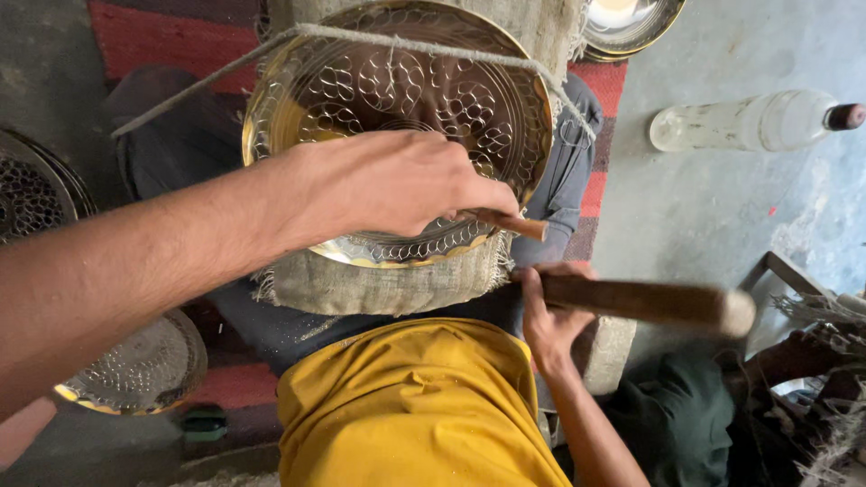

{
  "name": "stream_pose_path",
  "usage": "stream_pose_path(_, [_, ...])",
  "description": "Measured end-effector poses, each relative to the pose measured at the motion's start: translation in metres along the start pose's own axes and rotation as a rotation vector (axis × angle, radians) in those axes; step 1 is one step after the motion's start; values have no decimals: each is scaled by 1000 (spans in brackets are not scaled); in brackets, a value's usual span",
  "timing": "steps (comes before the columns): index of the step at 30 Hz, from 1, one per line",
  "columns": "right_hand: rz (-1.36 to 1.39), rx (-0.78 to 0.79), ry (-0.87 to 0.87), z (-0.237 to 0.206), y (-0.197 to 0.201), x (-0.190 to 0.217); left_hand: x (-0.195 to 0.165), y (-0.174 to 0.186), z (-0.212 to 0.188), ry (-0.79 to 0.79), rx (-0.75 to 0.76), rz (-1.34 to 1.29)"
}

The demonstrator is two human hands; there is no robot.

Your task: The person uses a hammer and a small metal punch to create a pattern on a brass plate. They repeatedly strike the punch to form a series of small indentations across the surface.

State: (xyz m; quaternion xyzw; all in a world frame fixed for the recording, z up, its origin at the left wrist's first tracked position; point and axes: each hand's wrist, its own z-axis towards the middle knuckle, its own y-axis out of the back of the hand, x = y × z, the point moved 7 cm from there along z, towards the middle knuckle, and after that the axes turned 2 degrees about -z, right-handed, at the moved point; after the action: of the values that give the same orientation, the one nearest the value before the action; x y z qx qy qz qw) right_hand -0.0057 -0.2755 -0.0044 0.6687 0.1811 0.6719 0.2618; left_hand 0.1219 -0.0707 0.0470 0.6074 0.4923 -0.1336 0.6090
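Observation:
A round brass plate (397,90) engraved with looping patterns lies on a burlap pad (379,287) across my lap. A cord (433,47) stretches over the plate's far part. My left hand (388,185) reaches in from the left over the plate's near rim and is closed around a thin punch with a wooden end (519,225). Just right of the pad, my right hand (548,316) grips a thick wooden handle (649,302) that points to the right. The head of that tool cannot be made out.
A clear plastic bottle (749,122) lies on the grey floor at the right. Another brass dish (627,22) sits at the top edge. Two patterned metal plates (32,194) (135,365) lie at the left on a red mat (153,36). Clutter fills the lower right.

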Motion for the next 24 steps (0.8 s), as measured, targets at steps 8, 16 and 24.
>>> stream_pose_path(8, [-23,-29,-58,11,4,-10,-8,6,11,-112,39,31])
stream_pose_path(16, [173,-191,-60,9,5,-2,-6,-5,21,-112,199,65])
stream_pose_path(24, [-68,-41,111,21,-4,14,-4,3,2,-6,23,103])
